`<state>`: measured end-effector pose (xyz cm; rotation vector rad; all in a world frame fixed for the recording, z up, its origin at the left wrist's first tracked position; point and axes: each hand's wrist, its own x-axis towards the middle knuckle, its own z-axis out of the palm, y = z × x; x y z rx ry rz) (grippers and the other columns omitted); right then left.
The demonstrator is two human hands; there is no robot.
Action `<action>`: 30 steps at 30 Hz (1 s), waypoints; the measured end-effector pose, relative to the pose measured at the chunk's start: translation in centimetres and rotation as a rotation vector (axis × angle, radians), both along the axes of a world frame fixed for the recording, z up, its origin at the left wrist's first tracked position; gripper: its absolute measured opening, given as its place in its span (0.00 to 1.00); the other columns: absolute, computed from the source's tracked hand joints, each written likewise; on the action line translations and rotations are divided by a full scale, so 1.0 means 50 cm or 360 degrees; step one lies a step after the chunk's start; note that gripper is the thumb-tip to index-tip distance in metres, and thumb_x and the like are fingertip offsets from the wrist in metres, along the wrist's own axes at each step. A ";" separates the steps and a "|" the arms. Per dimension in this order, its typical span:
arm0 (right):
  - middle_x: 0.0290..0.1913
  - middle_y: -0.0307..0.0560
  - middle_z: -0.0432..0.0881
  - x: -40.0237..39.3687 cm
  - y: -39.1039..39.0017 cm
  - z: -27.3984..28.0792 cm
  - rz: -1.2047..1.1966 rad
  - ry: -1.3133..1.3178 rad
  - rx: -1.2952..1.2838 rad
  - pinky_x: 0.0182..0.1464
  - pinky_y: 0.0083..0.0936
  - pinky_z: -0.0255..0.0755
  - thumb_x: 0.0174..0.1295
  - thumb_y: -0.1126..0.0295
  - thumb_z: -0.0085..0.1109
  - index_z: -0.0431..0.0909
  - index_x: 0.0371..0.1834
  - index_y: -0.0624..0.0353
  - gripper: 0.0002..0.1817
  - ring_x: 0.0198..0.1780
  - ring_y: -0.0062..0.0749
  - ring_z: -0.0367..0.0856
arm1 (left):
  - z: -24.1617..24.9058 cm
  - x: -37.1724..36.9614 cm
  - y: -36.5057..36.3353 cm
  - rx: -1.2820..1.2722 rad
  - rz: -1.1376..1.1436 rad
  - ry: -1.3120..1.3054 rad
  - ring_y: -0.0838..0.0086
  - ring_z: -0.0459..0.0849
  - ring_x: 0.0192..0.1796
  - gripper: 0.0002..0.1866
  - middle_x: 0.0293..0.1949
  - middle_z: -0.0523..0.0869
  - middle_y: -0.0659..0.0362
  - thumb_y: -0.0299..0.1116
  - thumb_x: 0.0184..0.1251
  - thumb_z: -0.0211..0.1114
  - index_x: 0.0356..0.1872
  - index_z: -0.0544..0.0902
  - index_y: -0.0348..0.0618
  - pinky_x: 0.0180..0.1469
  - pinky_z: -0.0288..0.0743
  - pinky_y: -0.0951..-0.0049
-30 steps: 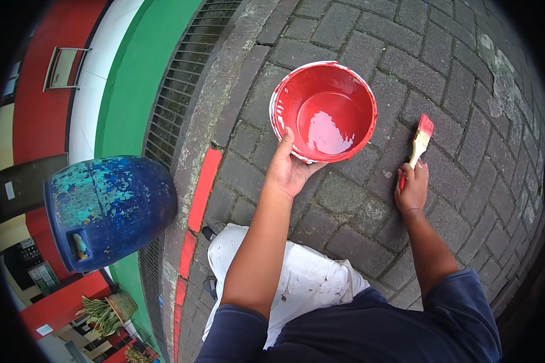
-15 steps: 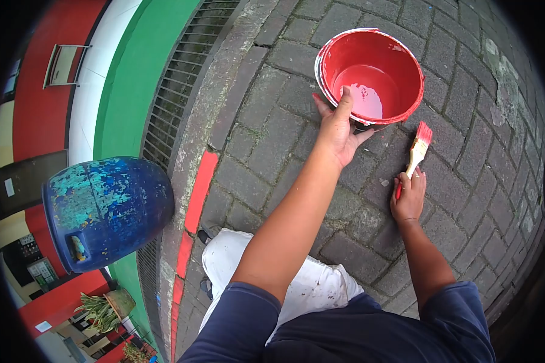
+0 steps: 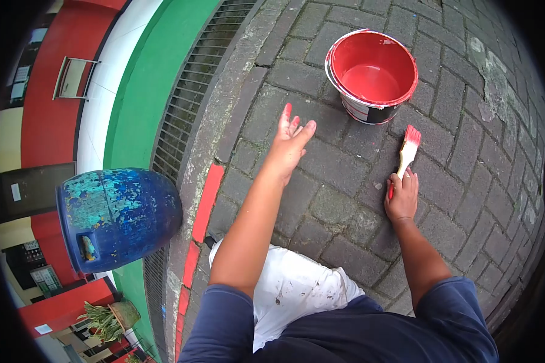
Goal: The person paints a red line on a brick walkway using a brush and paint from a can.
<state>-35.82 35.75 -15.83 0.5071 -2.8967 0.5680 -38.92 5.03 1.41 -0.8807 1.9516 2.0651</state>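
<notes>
My right hand (image 3: 402, 197) is closed round the handle of a paintbrush (image 3: 408, 150), whose bristles are coated in red and point away from me. Apart from the bucket, my left hand (image 3: 289, 145) hangs over the paving with fingers extended and nothing in them; red paint marks its fingertips. Beyond both hands a paint bucket (image 3: 370, 107) stands on the paving. Its inside is red, with a shallow pool of red paint at the bottom and white and red smears on the rim.
Grey paving blocks (image 3: 339, 209) cover the ground. To the left runs a kerb with a red-painted strip (image 3: 208, 202), then a drain grate (image 3: 203, 78). A blue barrel (image 3: 121, 218) with flaking paint stands there, near a potted plant (image 3: 124, 316) and a green strip (image 3: 145, 78).
My left hand has let go of the bucket's rim and moved left, away from it. The bucket now rests upright on the paving. My right hand still holds the paintbrush.
</notes>
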 end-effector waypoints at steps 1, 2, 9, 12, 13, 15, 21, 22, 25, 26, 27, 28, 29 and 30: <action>0.58 0.59 0.77 0.000 0.001 0.000 -0.0005 -0.0005 0.0005 0.77 0.56 0.59 0.68 0.66 0.62 0.79 0.51 0.53 0.11 0.72 0.57 0.69 | 0.008 0.039 -0.034 -0.0088 0.0011 0.0156 0.58 0.69 0.73 0.43 0.74 0.65 0.43 0.47 0.74 0.66 0.82 0.52 0.52 0.71 0.65 0.46; 0.58 0.60 0.77 0.000 0.001 0.001 -0.0007 -0.0009 0.0008 0.77 0.56 0.58 0.68 0.66 0.62 0.79 0.51 0.53 0.11 0.72 0.57 0.69 | 0.018 0.084 -0.070 -0.0177 0.0023 0.0312 0.63 0.85 0.61 0.35 0.65 0.81 0.46 0.37 0.76 0.67 0.79 0.63 0.46 0.64 0.77 0.57; 0.59 0.60 0.78 0.003 -0.003 0.005 -0.0027 0.0017 0.0002 0.78 0.53 0.58 0.70 0.65 0.60 0.79 0.53 0.52 0.11 0.72 0.57 0.70 | 0.183 0.545 -0.172 -0.0762 0.1032 0.0666 0.86 0.65 0.13 0.18 0.17 0.73 0.68 0.44 0.76 0.67 0.50 0.80 0.38 0.19 0.68 0.78; 0.60 0.59 0.78 0.004 -0.002 0.006 -0.0023 0.0021 -0.0013 0.78 0.52 0.57 0.70 0.64 0.59 0.79 0.55 0.51 0.12 0.72 0.55 0.70 | 0.257 0.723 -0.121 -0.1022 0.1187 0.0562 0.86 0.59 0.12 0.32 0.12 0.64 0.71 0.64 0.76 0.58 0.46 0.80 0.37 0.18 0.63 0.79; 0.60 0.59 0.77 0.005 0.000 0.003 -0.0024 0.0020 -0.0021 0.78 0.52 0.57 0.71 0.64 0.58 0.79 0.55 0.51 0.13 0.72 0.55 0.69 | 0.277 0.776 -0.109 -0.1118 0.1182 0.0540 0.86 0.59 0.12 0.36 0.11 0.63 0.70 0.68 0.74 0.56 0.46 0.80 0.37 0.19 0.64 0.79; 0.60 0.58 0.77 0.006 0.004 -0.001 -0.0014 -0.0027 0.0004 0.79 0.51 0.55 0.71 0.63 0.58 0.78 0.57 0.50 0.14 0.73 0.54 0.68 | 0.320 0.882 -0.102 -0.1348 0.1171 0.0510 0.87 0.58 0.13 0.43 0.11 0.61 0.70 0.75 0.70 0.53 0.48 0.80 0.35 0.19 0.64 0.80; 0.62 0.55 0.77 0.009 0.005 0.004 -0.0011 -0.0075 -0.0025 0.80 0.49 0.54 0.70 0.64 0.56 0.77 0.61 0.49 0.17 0.74 0.52 0.67 | 0.486 1.032 -0.013 -0.2135 0.1496 0.0632 0.87 0.61 0.18 0.38 0.16 0.64 0.70 0.66 0.76 0.54 0.56 0.79 0.33 0.24 0.66 0.81; 0.62 0.55 0.77 0.010 0.007 0.002 -0.0011 -0.0069 -0.0040 0.80 0.49 0.54 0.70 0.64 0.56 0.77 0.61 0.49 0.17 0.74 0.52 0.67 | 0.506 1.051 0.003 -0.2263 0.1504 0.0673 0.87 0.62 0.19 0.35 0.17 0.65 0.70 0.63 0.78 0.55 0.57 0.79 0.34 0.25 0.65 0.81; 0.63 0.54 0.77 0.011 0.008 0.008 -0.0002 -0.0082 -0.0030 0.80 0.48 0.54 0.70 0.64 0.56 0.77 0.62 0.49 0.18 0.74 0.51 0.67 | 0.555 1.111 0.066 -0.2519 0.1575 0.0629 0.86 0.64 0.22 0.30 0.20 0.66 0.69 0.57 0.79 0.59 0.62 0.79 0.37 0.26 0.64 0.81; 0.63 0.54 0.77 0.010 0.008 0.007 0.0000 -0.0071 -0.0022 0.80 0.48 0.54 0.70 0.64 0.56 0.77 0.62 0.49 0.18 0.74 0.51 0.67 | 0.568 1.131 0.088 -0.2583 0.1609 0.0585 0.86 0.64 0.23 0.29 0.21 0.67 0.69 0.55 0.79 0.60 0.63 0.78 0.38 0.26 0.63 0.81; 0.63 0.54 0.77 0.009 0.009 0.005 0.0003 -0.0060 -0.0013 0.80 0.48 0.55 0.70 0.64 0.56 0.77 0.63 0.49 0.19 0.74 0.51 0.68 | 0.578 1.149 0.113 -0.2617 0.1636 0.0590 0.85 0.65 0.24 0.27 0.23 0.67 0.69 0.52 0.78 0.63 0.64 0.79 0.41 0.28 0.62 0.81; 0.63 0.54 0.77 0.011 0.010 0.003 0.0008 -0.0053 -0.0004 0.80 0.48 0.55 0.70 0.64 0.56 0.77 0.63 0.50 0.19 0.74 0.51 0.68 | 0.587 1.166 0.138 -0.2704 0.1640 0.0566 0.85 0.65 0.24 0.27 0.23 0.67 0.69 0.53 0.78 0.63 0.64 0.79 0.41 0.28 0.62 0.81; 0.63 0.54 0.77 0.012 0.010 0.002 0.0010 -0.0055 -0.0010 0.80 0.48 0.55 0.69 0.65 0.56 0.76 0.63 0.50 0.19 0.74 0.50 0.68 | 0.595 1.182 0.162 -0.2791 0.1642 0.0543 0.85 0.65 0.24 0.28 0.24 0.68 0.69 0.53 0.78 0.63 0.64 0.79 0.41 0.28 0.62 0.81; 0.63 0.54 0.77 0.011 0.010 0.002 0.0010 -0.0056 -0.0015 0.80 0.48 0.55 0.69 0.65 0.56 0.76 0.64 0.50 0.20 0.74 0.50 0.68 | 0.600 1.201 0.183 -0.2877 0.1643 0.0521 0.85 0.65 0.24 0.28 0.24 0.68 0.69 0.54 0.77 0.63 0.64 0.79 0.41 0.29 0.63 0.81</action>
